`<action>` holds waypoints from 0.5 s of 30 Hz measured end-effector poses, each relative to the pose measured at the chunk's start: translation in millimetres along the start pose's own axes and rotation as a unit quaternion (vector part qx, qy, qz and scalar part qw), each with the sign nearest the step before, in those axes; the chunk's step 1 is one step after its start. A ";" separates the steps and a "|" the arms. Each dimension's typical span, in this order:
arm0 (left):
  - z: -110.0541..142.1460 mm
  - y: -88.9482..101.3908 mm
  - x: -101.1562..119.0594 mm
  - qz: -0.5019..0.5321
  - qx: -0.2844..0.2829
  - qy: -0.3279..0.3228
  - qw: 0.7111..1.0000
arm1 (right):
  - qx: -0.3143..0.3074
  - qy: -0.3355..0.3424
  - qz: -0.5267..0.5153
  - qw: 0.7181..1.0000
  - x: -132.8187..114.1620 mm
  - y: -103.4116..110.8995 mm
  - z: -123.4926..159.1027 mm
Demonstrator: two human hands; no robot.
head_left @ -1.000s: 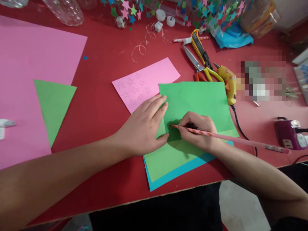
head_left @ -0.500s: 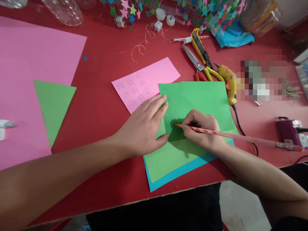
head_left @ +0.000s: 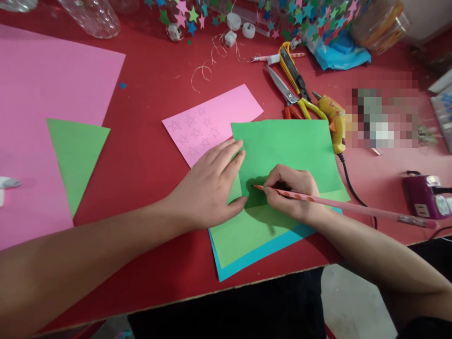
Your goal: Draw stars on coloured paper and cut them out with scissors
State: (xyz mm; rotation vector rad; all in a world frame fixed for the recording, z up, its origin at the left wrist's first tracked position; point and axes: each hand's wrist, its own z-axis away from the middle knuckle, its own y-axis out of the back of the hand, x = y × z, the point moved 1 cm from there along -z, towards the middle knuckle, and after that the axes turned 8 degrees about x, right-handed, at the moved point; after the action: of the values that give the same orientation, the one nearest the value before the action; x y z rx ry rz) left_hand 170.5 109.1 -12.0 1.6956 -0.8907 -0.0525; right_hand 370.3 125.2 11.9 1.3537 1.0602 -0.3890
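My right hand (head_left: 293, 190) grips a pink pencil (head_left: 339, 203), its tip touching the dark green paper (head_left: 282, 146) near the left edge. My left hand (head_left: 212, 188) lies flat with fingers stretched out, its fingertips on the left edge of that sheet. Beneath the dark green paper sit a light green sheet (head_left: 243, 240) and a blue sheet (head_left: 243, 267), both showing at the front. A pink paper strip (head_left: 233, 104) with several pencilled stars lies just beyond my left hand, its near corner under the dark green sheet. No clear mark shows at the pencil tip.
Scissors (head_left: 282, 84), a yellow cutter (head_left: 291, 68) and a yellow glue gun (head_left: 335, 117) lie beyond the papers. Large pink paper (head_left: 56, 75) with a green triangle (head_left: 77, 150) covers the left. A purple power adapter (head_left: 420, 195) sits right; paper stars (head_left: 192, 14) fill the back.
The pencil tip has shifted slightly left and down on the dark green paper, with my right hand. My left hand stays in place on the sheet. The view has moved a little.
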 end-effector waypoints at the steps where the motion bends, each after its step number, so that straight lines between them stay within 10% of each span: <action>1: -0.1 -0.1 0.0 -0.002 0.001 -0.001 1.000 | -0.004 0.007 0.001 1.000 0.1 0.2 0.2; 15: -0.6 1.1 0.0 -0.001 -0.001 0.003 1.000 | -0.044 0.088 -0.006 0.995 0.5 -2.2 1.4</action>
State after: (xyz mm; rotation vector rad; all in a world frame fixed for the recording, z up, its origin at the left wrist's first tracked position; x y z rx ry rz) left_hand 170.2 109.6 -10.9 1.6941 -0.8839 -0.0501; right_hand 369.4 123.6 10.0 1.3218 1.2176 -0.2318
